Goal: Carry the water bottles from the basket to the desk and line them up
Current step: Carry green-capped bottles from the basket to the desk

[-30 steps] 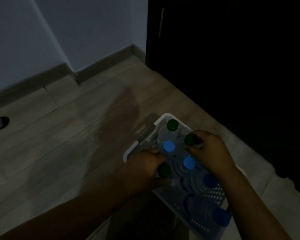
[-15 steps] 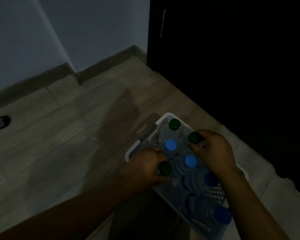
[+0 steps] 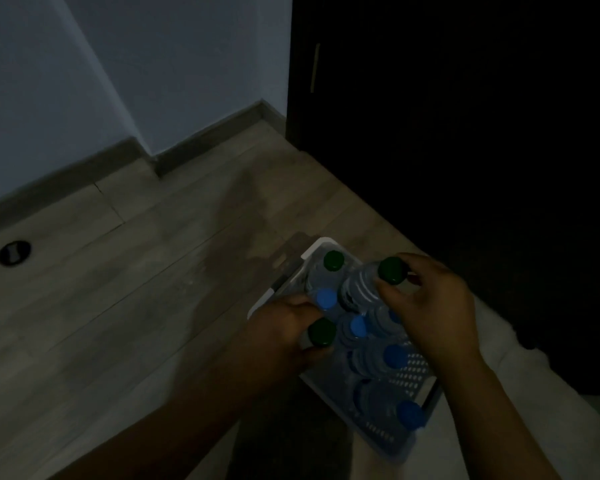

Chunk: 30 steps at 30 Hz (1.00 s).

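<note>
View: head
Right hand: the right hand pinches the green cap of the raised bottle between thumb and fingertips.
Left hand: the left hand curls round the neck of the second bottle, also green-capped, at the basket's left side.
Change, right: half a second ago this cap sat level with the rest. Now the raised bottle stands higher and tilts, with its ribbed shoulder showing above its neighbours.
Change, left: the left hand's grip and the second bottle's place look the same as before.
Basket: the white basket sits on the floor, its perforated right wall showing under the right wrist.
Other bottles: the other bottles stand packed inside, one green cap at the far corner and blue caps down the middle.
Right edge: a dark cabinet stands near the basket's far and right sides.
Open room: bare wooden floor spreads left of the basket up to the wall.
Floor fitting: a round fitting lies well apart at far left.
</note>
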### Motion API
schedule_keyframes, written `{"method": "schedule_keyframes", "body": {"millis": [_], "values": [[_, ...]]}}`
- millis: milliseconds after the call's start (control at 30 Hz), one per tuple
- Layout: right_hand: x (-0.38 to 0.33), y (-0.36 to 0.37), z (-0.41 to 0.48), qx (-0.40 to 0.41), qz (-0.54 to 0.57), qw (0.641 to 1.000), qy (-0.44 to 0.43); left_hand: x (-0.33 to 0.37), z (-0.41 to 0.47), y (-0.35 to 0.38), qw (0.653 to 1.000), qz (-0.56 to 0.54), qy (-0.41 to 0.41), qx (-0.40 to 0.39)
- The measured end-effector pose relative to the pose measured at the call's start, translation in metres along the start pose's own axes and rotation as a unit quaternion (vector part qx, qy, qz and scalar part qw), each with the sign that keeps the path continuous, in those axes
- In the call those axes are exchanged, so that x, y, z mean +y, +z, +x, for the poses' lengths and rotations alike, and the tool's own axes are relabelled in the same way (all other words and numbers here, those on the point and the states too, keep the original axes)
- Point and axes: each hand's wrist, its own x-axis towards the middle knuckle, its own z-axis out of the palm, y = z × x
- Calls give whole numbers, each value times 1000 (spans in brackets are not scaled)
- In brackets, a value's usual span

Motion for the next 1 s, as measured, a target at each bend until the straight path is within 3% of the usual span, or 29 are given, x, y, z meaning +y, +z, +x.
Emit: {"method": "schedule_keyframes", "body": {"millis": [200,400,833,1000], "values": [[-48,-64,1,-15,-16,1000,3,44,-17,-54,996,-53,-75,19],[-124,-138,-2,-38,-23,999,-10,109,-38,-133,993,-65,-87,46],[-339,-334,-1,-100,-13,995,3,288,-116,-358,978,-67,-141,137],[-430,-406,-5,-89,31,995,-18,356,-154,-447,964,-83,-157,196]]}}
